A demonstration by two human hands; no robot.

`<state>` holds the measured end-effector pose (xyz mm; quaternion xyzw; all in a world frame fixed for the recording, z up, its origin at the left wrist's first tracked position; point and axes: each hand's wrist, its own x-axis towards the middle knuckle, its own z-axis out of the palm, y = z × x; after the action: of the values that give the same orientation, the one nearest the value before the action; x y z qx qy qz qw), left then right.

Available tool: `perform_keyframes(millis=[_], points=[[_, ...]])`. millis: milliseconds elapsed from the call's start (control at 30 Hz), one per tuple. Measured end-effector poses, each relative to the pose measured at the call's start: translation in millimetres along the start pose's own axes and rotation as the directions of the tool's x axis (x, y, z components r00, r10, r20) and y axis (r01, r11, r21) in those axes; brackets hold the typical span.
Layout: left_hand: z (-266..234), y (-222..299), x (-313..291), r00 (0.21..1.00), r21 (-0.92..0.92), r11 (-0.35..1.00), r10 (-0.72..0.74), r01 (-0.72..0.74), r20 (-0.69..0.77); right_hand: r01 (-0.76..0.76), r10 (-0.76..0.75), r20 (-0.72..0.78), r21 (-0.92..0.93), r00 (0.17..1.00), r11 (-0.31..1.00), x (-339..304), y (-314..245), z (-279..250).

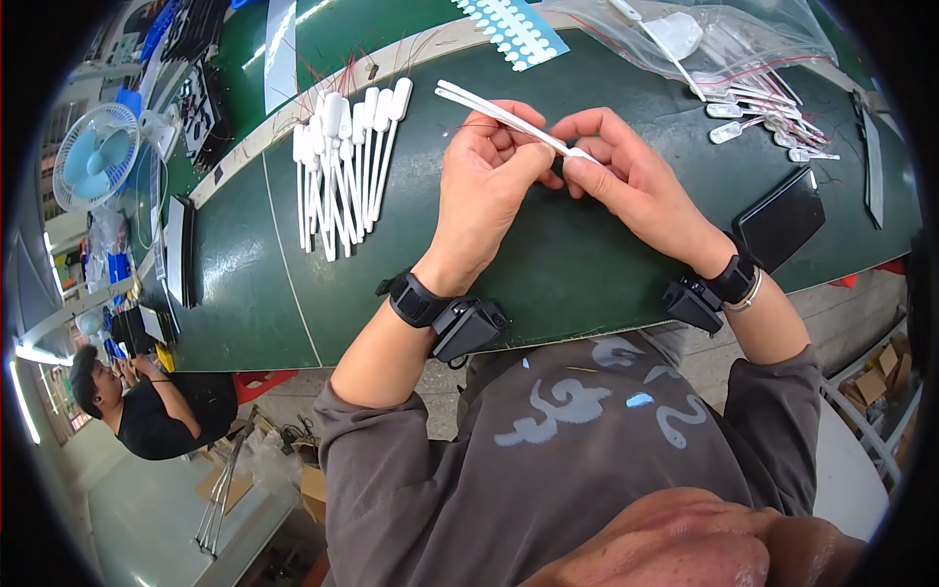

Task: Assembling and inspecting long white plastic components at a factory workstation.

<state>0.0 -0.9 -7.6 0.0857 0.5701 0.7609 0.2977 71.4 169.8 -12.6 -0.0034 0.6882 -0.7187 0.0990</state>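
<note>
Above the table my two hands meet around a slim white plastic stick point(494, 108), which seems doubled into two thin lengths at its far-left end. My left hand point(486, 181) is closed on its middle, thumb pressed over it. At the wider near-right end, my right hand point(636, 181) pinches it between thumb and index finger. A thin reddish wire shows just left of my left hand. Left of my hands lies a fanned pile of white sticks point(342, 171) with rounded paddle ends and fine red and dark wires. My fingertips partly hide the joined end.
A clear plastic bag point(753, 44) and loose white wired parts point(729, 131) lie at the far right. Closer in is a black phone-like slab point(782, 217). A sheet of white stickers point(514, 34) lies at the back. Another person point(147, 406) sits at left, below a fan point(96, 158).
</note>
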Motion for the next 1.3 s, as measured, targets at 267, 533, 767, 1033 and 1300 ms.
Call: perform_keyframes(millis=[267, 533, 767, 1033, 1300], points=[[0, 3, 1, 0.999, 0.073, 0.997, -0.028, 0.032, -0.046, 0.18, -0.199, -0.02, -0.345, 0.98, 0.921, 0, 1, -1], [2, -1, 2, 0.999, 0.008, 0.999, -0.038, 0.038, -0.019, 0.224, -0.255, -0.028, -0.394, 0.967, 0.892, -2, -3, 1], [6, -4, 0, 0.999, -0.023, 1.0, -0.019, 0.018, -0.033, 0.246, -0.276, -0.039, -0.35, 0.96, 0.904, -1, 1, 3], [7, -2, -1, 0.994, -0.052, 0.996, -0.071, 0.075, 0.079, 0.266, -0.319, -0.093, -0.365, 0.943, 0.892, 0, 5, 4], [8, -1, -3, 0.993, -0.057, 0.995, -0.073, 0.078, 0.091, 0.289, -0.34, -0.088, -0.357, 0.936, 0.888, -1, 7, 3]])
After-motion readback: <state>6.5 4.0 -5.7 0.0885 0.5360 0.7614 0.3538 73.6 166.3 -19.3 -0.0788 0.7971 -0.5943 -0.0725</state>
